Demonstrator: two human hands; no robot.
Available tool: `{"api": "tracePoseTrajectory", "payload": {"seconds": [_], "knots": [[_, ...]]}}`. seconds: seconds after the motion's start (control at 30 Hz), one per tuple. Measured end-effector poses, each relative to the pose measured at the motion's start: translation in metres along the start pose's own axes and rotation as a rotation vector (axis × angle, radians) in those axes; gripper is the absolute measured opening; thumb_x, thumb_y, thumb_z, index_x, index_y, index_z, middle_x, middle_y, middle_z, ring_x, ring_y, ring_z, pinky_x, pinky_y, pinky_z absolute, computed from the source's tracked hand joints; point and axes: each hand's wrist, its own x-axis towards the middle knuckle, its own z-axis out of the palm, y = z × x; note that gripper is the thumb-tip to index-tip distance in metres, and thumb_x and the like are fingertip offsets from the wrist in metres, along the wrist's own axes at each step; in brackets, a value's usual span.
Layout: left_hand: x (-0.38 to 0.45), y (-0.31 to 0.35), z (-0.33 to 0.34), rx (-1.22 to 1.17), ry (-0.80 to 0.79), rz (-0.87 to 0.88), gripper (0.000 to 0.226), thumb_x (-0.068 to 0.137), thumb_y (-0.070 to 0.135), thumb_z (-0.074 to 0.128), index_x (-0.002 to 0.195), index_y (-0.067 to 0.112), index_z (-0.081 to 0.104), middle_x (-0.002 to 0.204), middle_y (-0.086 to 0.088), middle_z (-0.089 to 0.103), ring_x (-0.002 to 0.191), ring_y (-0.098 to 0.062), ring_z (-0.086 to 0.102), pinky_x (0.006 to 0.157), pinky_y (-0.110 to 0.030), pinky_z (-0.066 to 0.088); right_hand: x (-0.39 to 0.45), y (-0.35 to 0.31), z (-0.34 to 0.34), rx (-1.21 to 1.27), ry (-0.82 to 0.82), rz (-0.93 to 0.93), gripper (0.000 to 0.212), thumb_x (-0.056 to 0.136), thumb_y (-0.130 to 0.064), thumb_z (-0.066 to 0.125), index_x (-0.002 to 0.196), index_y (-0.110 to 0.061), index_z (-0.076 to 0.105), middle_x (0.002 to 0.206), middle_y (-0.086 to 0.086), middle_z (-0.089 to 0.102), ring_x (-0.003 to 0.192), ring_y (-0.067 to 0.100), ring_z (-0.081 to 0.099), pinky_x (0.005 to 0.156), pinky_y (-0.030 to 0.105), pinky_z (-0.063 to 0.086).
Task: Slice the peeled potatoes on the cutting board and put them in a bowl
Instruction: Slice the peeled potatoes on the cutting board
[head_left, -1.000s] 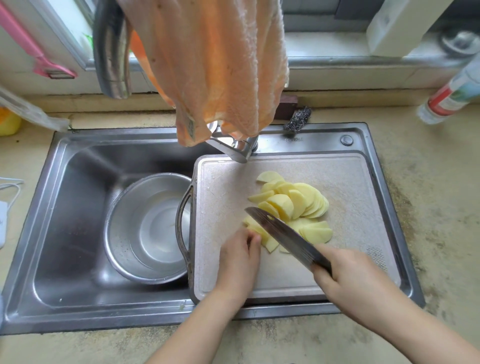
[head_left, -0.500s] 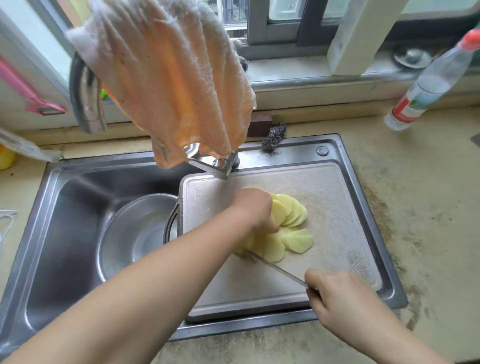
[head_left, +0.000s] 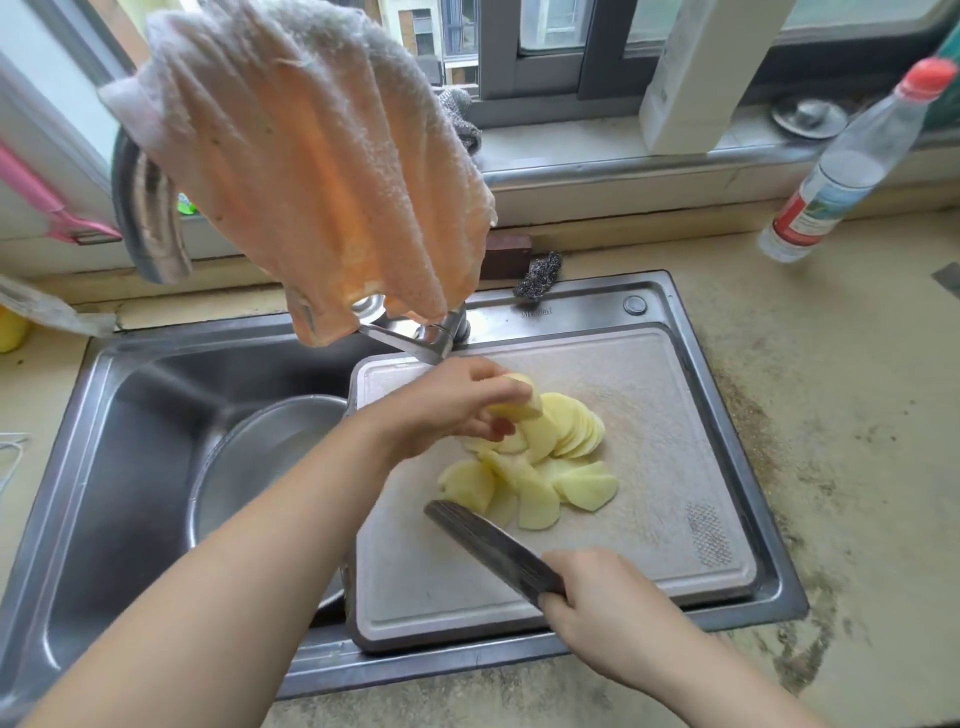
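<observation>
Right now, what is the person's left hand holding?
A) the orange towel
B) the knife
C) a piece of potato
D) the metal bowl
C: the left hand pinches a piece of potato above the slices on the cutting board, while the right hand has its grip on the knife.

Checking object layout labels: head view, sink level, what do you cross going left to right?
Sink basin → metal bowl → left hand, its grip on a potato piece → potato slices on the cutting board → stained countertop.
</observation>
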Motion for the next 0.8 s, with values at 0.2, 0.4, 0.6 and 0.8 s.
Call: {"api": "tracePoseTrajectory", "payload": {"seconds": [0.2,0.4,0.6,0.8], "knots": [[-0.063,-0.059,0.013,-0.222,0.535,0.353,0.037,0.065,0.021,0.077,0.1,0.025,0.066,0.093,0.011,0.072,0.086,-0.003,0.067,0.071,-0.011,0.05,0.041,-0.003,-0.004,0.037,0.0,0.056,0.011,0.081,-0.022,0.047,0.084,-0.018,0.057,0.082,0.009,0.058,0.086,0.034,0.06,0.068,0.032,0.046],[-0.069,-0.133,0.045,0.169,0.653,0.295,0.046,0.062,0.025,0.078,0.103,0.035,0.06,0.103,0.014,0.062,0.096,-0.001,0.059,0.083,-0.01,0.046,0.042,0.016,-0.016,0.022,0.055,0.088,0.006,0.081,-0.023,0.05,0.075,-0.023,0.052,0.073,0.005,0.059,0.077,0.032,0.06,0.064,0.032,0.047],[-0.061,-0.158,0.047,0.702,0.536,0.529,0.057,0.074,0.025,0.075,0.126,0.012,0.058,0.129,-0.005,0.056,0.12,-0.014,0.046,0.104,-0.03,0.037,0.041,0.019,-0.017,-0.018,0.065,0.091,0.015,0.082,-0.023,0.051,0.067,-0.026,0.049,0.062,-0.004,0.053,0.067,0.025,0.055,0.059,0.03,0.044],[-0.063,-0.161,0.049,0.786,0.604,0.609,0.046,0.077,0.031,0.07,0.117,0.013,0.057,0.109,-0.007,0.057,0.098,-0.018,0.049,0.086,-0.028,0.045,0.033,0.014,-0.014,-0.041,0.069,0.052,0.009,0.084,-0.022,0.05,0.076,-0.019,0.054,0.067,0.0,0.056,0.075,0.026,0.058,0.064,0.036,0.046]]}}
